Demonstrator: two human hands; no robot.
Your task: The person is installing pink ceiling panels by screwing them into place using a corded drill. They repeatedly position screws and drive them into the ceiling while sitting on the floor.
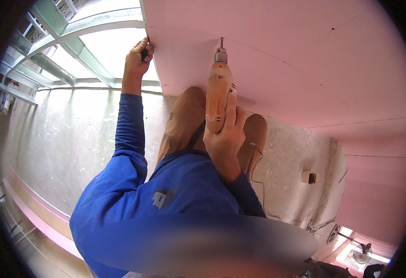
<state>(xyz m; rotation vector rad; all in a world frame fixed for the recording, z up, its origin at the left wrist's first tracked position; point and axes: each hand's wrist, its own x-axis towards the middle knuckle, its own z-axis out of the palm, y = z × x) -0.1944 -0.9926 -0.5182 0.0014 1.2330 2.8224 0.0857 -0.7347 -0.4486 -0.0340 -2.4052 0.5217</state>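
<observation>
An orange power drill (218, 92) with a metal chuck is gripped in my right hand (226, 141). Its bit points away from me, and the tip meets or nearly meets the pink board (268, 37) near a thin curved line. My left hand (137, 59) is raised at the board's left edge, fingers closed around a small black object (144, 54). A thin dark tip sticks up past those fingers beside the edge; its exact kind is unclear. My knees are just below the board.
Metal framing (84, 58) stands uncovered left of the board. A cord (258, 185) trails down by my right leg. On the concrete floor (77, 139) to the right sits a small open box (309, 177). A fan (362, 252) stands at lower right, and a long pink-edged panel (40, 217) lies at lower left.
</observation>
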